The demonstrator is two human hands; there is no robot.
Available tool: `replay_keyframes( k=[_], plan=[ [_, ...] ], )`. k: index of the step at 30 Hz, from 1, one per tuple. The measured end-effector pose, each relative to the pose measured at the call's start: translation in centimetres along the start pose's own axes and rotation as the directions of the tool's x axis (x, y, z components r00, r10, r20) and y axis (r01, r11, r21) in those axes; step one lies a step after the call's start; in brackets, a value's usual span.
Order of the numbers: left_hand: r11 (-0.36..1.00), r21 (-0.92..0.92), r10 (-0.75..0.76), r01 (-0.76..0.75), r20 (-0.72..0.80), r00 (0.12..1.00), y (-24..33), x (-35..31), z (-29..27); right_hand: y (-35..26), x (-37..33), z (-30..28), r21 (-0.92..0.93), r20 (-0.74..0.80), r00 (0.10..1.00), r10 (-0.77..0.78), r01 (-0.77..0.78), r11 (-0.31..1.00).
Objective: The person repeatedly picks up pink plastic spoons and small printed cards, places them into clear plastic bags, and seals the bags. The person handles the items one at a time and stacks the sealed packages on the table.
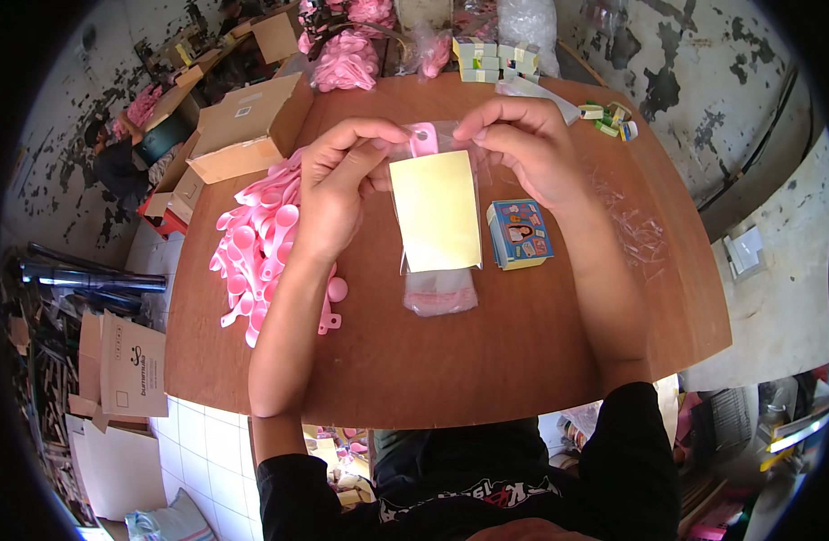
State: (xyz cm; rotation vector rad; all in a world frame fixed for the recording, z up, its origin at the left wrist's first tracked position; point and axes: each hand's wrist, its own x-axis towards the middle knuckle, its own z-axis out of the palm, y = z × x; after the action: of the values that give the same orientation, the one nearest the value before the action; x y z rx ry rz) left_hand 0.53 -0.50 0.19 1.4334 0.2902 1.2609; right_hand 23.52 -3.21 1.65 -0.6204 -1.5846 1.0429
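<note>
Both hands are holding a clear plastic sleeve with a pale yellow card inside (pixel 436 209) above the middle of the brown wooden table (pixel 486 361). The left hand (pixel 335 189) is pinching the sleeve's top left corner between thumb and forefinger, with the other fingers curled in. The right hand (pixel 522 149) is pinching the top right corner the same way, so the sleeve is hanging down between the two hands, just below their fingertips. A small pink plastic tab (pixel 423 138) is sticking up at the sleeve's mouth, between the two thumbs. A flat stack of empty clear bags (pixel 440 290) is lying on the table under the sleeve's lower end. A heap of pink plastic spoons (pixel 256 243) is lying to the left, partly under the left forearm. A small stack of printed blue cards (pixel 519 233) is sitting just right of the sleeve, beneath the right wrist. An open brown cardboard box (pixel 247 126) is standing at the far left corner.
</note>
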Motion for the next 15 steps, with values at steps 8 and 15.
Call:
replay_keyframes(
  k=[8, 15],
  plan=[
    [0.969, 0.229, 0.077, -0.094, 0.084, 0.994, 0.6, -0.2, 0.8, -0.9, -0.4, 2.0, -0.296, -0.058, 0.995, -0.076, 0.056, 0.954],
    [0.911, 0.372, 0.159, -0.179, 0.084, 0.984, 7.5, -2.8, 0.1, -4.4, -1.7, 3.9, -0.267, -0.139, 0.932, -0.335, 0.290, 0.919]
  ],
)
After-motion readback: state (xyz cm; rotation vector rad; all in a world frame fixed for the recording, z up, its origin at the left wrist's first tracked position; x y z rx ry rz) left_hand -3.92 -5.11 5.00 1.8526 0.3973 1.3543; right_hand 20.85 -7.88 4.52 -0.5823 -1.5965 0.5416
